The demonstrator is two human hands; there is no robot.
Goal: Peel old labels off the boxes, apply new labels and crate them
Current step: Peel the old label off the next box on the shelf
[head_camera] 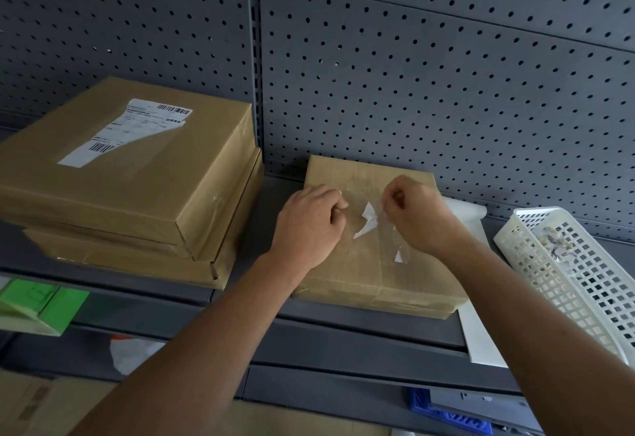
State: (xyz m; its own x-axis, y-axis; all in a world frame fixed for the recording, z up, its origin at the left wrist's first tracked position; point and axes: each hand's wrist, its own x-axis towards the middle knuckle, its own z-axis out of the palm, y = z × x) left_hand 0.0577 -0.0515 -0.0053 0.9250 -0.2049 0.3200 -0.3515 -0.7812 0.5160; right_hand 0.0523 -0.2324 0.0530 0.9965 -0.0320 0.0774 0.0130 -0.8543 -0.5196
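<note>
Both forearms reach up mid-frame to the box [371, 263], where the left hand [309, 222] rests curled, its grip unclear, and the right hand [417, 217] pinches the torn label [368, 216]; at right a white basket [567, 284] holds paper scraps [556, 245]; at upper left, stacked boxes [120, 188] bear a label [127, 131].

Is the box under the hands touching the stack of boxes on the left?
Apart. The head view shows a strip of bare grey shelf between the box and the stack of boxes.
</note>
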